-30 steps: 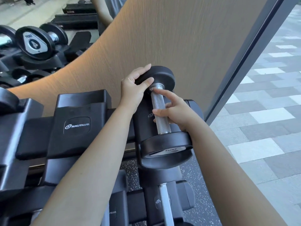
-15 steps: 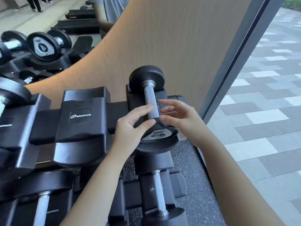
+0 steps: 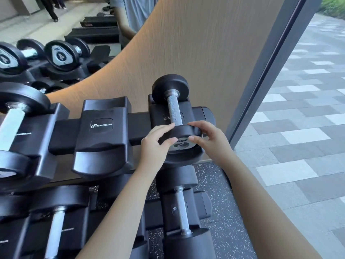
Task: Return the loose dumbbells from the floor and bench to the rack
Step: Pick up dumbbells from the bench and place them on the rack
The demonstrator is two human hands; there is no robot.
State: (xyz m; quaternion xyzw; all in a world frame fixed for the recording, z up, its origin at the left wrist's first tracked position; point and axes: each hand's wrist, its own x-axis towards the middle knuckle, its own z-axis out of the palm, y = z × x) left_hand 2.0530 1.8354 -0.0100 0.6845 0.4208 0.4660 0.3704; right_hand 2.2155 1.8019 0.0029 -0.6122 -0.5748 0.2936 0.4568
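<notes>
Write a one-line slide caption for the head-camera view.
Left hand and right hand grip the near head of a dumbbell seated in a rack cradle.

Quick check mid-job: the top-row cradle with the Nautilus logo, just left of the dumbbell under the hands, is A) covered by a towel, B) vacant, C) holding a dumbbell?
B: the logo cradle shows bare black padding with no handle across it; the dumbbell sits to its right.
</notes>
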